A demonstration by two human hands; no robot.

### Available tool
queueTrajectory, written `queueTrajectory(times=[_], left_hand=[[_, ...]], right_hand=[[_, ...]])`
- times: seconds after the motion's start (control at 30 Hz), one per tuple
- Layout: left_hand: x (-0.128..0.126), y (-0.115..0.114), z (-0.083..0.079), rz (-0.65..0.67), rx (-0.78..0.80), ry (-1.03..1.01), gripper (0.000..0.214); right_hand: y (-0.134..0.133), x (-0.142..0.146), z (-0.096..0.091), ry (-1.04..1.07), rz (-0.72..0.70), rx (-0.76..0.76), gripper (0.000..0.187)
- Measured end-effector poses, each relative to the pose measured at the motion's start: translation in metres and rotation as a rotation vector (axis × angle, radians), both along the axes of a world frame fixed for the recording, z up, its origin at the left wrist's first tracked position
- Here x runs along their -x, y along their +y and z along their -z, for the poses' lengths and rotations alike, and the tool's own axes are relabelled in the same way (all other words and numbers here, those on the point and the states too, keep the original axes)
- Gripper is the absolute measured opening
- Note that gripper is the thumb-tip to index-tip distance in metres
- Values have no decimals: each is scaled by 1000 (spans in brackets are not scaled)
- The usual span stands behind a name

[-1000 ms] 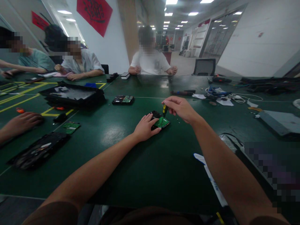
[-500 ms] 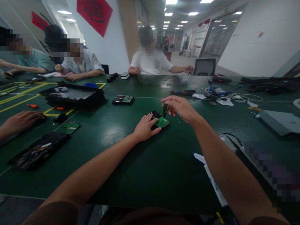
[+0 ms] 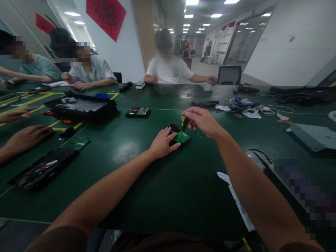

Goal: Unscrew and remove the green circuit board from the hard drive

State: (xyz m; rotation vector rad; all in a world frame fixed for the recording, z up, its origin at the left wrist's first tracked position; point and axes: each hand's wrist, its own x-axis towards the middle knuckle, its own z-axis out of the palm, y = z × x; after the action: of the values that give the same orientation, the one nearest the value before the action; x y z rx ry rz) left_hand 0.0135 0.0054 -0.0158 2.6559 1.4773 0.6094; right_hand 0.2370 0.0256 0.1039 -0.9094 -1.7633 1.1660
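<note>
My left hand (image 3: pixel 164 143) rests on a hard drive (image 3: pixel 172 127), fingers across its top and thumb along the near edge, holding it against the table. The drive's green circuit board (image 3: pixel 185 137) faces up, partly covered by that hand. Between the fingertips of my right hand (image 3: pixel 202 120) is a small screwdriver (image 3: pixel 184 121) with a dark green and yellow handle. It leans slightly, its shaft pointing down onto the board. Whether the tip sits in a screw is too small to tell. A few tiny bits (image 3: pixel 200 135) lie right of the drive.
Another hard drive (image 3: pixel 138 111) lies farther back. To the left are a black tray (image 3: pixel 81 105), a loose green board (image 3: pixel 80 142), a dark drive-like unit (image 3: pixel 44 168) and a co-worker's hand (image 3: pixel 28 138). Cables (image 3: pixel 244 104) and a grey metal box (image 3: pixel 315 136) are at right.
The screwdriver has tilted a little, its shaft now showing over the board. My left hand stays put. At far left another hand has entered, and an orange-handled item has shifted toward the tray.
</note>
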Motion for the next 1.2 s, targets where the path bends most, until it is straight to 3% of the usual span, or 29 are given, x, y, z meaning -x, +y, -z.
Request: queueTrajectory(times=[0.27, 0.47, 0.67, 0.87, 1.2], left_hand=[[0, -1, -1, 0, -2, 1, 65], [0, -1, -2, -1, 1, 3, 65], [-1, -2, -3, -1, 6, 1, 66], [-2, -3, -4, -5, 2, -3, 64], [-1, -2, -3, -5, 4, 12, 66]], right_hand=[[1, -2, 1, -57, 54, -72, 22], [-1, 0, 1, -21, 44, -41, 28], [1, 0, 2, 16, 16, -11, 24], [2, -1, 3, -39, 59, -69, 25], [0, 1, 1, 7, -13, 31, 31]])
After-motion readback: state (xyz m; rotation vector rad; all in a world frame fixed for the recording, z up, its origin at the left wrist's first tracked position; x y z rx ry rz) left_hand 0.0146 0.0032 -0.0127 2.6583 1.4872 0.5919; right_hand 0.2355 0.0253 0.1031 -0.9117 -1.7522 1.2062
